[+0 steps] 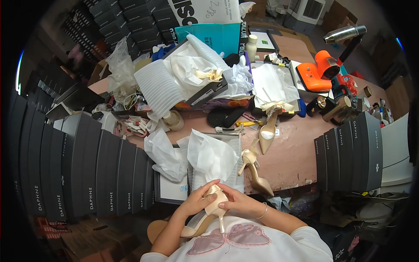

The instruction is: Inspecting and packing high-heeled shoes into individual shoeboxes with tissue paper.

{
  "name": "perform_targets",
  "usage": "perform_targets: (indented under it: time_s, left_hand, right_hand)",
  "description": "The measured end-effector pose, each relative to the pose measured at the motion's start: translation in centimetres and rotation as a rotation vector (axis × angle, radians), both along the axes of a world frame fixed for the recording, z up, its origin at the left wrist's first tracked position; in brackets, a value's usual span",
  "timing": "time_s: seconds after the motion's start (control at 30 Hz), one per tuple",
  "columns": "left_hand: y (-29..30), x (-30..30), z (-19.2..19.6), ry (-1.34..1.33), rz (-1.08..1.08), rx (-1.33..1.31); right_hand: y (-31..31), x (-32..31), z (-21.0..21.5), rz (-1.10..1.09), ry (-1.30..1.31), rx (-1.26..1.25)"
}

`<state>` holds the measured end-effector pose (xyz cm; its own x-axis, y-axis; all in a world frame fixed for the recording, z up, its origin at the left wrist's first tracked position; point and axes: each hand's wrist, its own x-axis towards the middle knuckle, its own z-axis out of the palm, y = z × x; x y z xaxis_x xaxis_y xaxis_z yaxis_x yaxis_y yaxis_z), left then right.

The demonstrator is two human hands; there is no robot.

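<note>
- Well, the left hand [197, 202] and right hand [236, 201] are wrapped round a beige heeled shoe [213, 208], before the white shirt [288, 249].
- Beyond them, crumpled white paper [211, 156].
- Beside it, another beige shoe [255, 174] on the table [293, 163].
- Farther back, I see an orange device [310, 78].

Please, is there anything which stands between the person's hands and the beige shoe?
Nothing visible: the left hand and right hand both touch the beige shoe directly. The white paper lies beyond the fingertips, not between.
</note>
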<state>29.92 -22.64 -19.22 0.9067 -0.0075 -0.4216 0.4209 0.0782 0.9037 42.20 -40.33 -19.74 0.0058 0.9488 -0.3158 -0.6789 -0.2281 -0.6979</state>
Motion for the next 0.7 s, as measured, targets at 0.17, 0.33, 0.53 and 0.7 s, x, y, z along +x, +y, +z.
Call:
perform_targets:
  time_s: [0.17, 0.33, 0.53, 0.7]
  left_hand:
    - [0.9, 0.3, -0.7, -0.038, 0.132, -0.115]
    - [0.4, -1.3, 0.4, 0.047, 0.352, -0.572]
    - [-2.4, -3.2, -0.4, -0.016, 0.425, -0.56]
    - [-3.7, -3.7, 1.3, -0.05, 0.505, -0.474]
  right_hand:
    - [1.9, 1.3, -0.8, 0.104, -0.141, -0.016]
    - [3.4, 2.7, 0.1, 0.24, -0.609, 0.001]
    - [1.6, 3.9, -1.0, 0.229, -0.699, 0.114]
    - [-0.2, 5.4, -1.7, 0.12, -0.964, 0.077]
